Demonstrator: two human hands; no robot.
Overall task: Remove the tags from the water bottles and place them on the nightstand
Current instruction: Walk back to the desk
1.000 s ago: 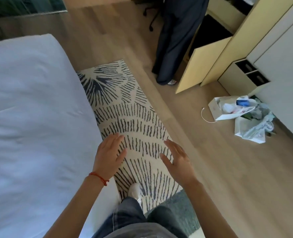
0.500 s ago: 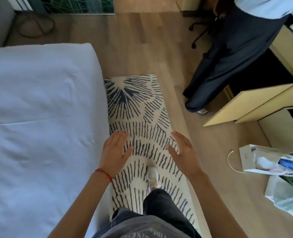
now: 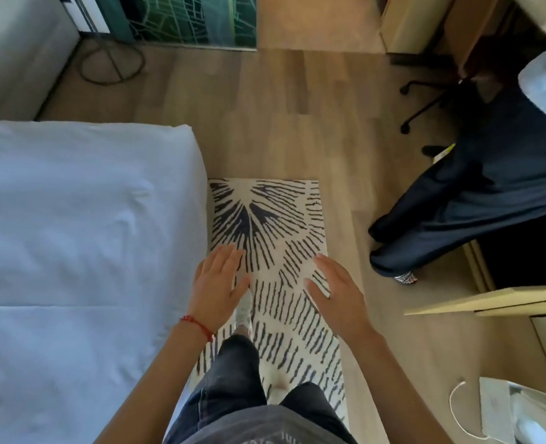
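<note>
The person is walking along a striped rug [image 3: 284,251] beside a bed [image 3: 73,235] with white sheets. Both hands are held out in front, palms down, above the rug. The left hand [image 3: 218,283] has straight, relaxed fingers and holds nothing, so its grip is wide. A red string sits on that wrist. The right hand [image 3: 334,291] is the same: fingers spread and flat, grip wide, nothing in it.

No water bottles can be seen here, and no tags and no nightstand either. So the task's things are somewhere out of view. It looks like the person is only at the walking part, going to find the bottles. No tag is off yet, as far as these hands show.

The next move probably calls for getting to the bottles, taking one in one hand, and pinching its tag with the other hand to pull it away.

Another person in dark wide trousers [image 3: 473,213] stands to the right, close to an open cupboard door [image 3: 489,302]. The walker should keep to the rug so as not to bump into them. A white paper bag [image 3: 502,408] lies on the wood floor [image 3: 297,107] at the bottom right.

There is pale lettering on the walker's grey shirt [image 3: 249,434] at the bottom edge, but it is too blurred and cut off to read. No brand or label can be read anywhere.
</note>
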